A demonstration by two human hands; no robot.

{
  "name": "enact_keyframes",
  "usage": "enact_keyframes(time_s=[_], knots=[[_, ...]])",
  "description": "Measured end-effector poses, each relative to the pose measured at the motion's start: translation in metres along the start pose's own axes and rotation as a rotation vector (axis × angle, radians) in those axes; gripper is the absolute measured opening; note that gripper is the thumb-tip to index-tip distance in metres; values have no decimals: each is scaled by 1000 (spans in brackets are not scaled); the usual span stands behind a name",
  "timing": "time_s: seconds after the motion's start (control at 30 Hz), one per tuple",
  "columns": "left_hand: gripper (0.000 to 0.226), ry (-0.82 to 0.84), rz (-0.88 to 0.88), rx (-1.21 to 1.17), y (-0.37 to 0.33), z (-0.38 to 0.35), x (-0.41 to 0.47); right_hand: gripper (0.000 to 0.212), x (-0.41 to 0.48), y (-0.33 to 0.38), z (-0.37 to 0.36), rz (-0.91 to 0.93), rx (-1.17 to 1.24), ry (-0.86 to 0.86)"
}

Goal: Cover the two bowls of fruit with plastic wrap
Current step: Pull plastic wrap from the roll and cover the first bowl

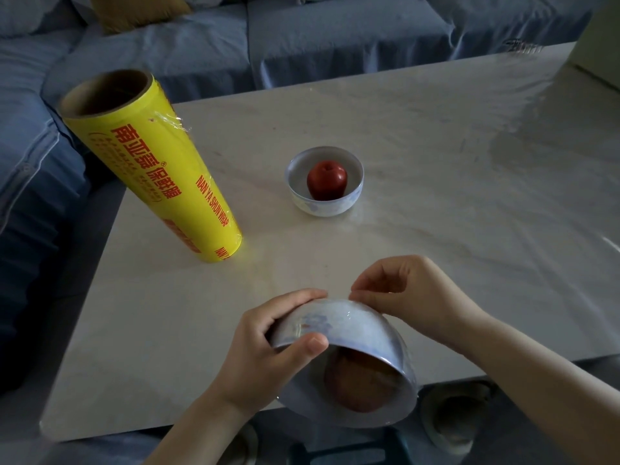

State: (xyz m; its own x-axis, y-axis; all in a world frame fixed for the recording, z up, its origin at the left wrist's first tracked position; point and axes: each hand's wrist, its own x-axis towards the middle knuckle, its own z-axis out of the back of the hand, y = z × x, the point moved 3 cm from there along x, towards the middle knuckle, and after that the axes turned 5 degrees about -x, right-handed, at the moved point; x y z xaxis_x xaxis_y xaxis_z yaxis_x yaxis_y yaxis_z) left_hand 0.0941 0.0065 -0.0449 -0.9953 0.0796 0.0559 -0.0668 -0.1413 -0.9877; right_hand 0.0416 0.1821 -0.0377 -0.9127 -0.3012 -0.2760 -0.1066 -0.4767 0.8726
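Observation:
Near the table's front edge I hold a white and blue bowl (pixel 352 333), tipped so its mouth faces me. Clear plastic wrap covers that mouth and an apple (pixel 360 380) shows through it. My left hand (pixel 268 344) grips the bowl's left side, thumb on the rim. My right hand (pixel 412 297) pinches the wrap against the bowl's underside at the far edge. A second bowl (pixel 323 204) stands uncovered mid-table with a red apple (pixel 326 179) in it. The yellow roll of plastic wrap (pixel 157 169) stands upright at the left.
The pale marble table (pixel 436 162) reaches right and back. A blue sofa (pixel 201 38) wraps around its far and left sides, with a mustard cushion (pixel 141 8) on it. A pale object (pixel 597 58) sits at the table's far right corner. Slippers (pixel 449 421) lie below the front edge.

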Motion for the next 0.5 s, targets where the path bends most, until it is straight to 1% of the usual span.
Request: enact_keyframes(time_s=[0.1, 0.17, 0.23, 0.3, 0.37, 0.4, 0.43, 0.5], knots=[[62, 13, -5, 20, 1, 0, 0, 10, -3, 2, -3, 90, -151, 44], [63, 12, 3, 30, 1, -1, 0, 16, -5, -1, -3, 83, -147, 97], [60, -11, 10, 18, 1, 0, 1, 31, -9, -4, -2, 55, -37, 188], [51, -55, 18, 21, 2, 0, 2, 57, -15, -7, -3, 75, 134, 314], [40, -117, 46, 27, 5, -1, 4, 75, -18, -11, -6, 79, 245, 358], [36, -151, 65, 11, 7, -1, 6, 79, -19, -14, -7, 73, 295, 364], [42, -179, 83, -17, 8, -1, 8, 78, -19, -17, -9, 70, 356, 366], [70, -230, 142, -97, 7, -5, 8, 69, -21, -18, -11, 72, 508, 348]])
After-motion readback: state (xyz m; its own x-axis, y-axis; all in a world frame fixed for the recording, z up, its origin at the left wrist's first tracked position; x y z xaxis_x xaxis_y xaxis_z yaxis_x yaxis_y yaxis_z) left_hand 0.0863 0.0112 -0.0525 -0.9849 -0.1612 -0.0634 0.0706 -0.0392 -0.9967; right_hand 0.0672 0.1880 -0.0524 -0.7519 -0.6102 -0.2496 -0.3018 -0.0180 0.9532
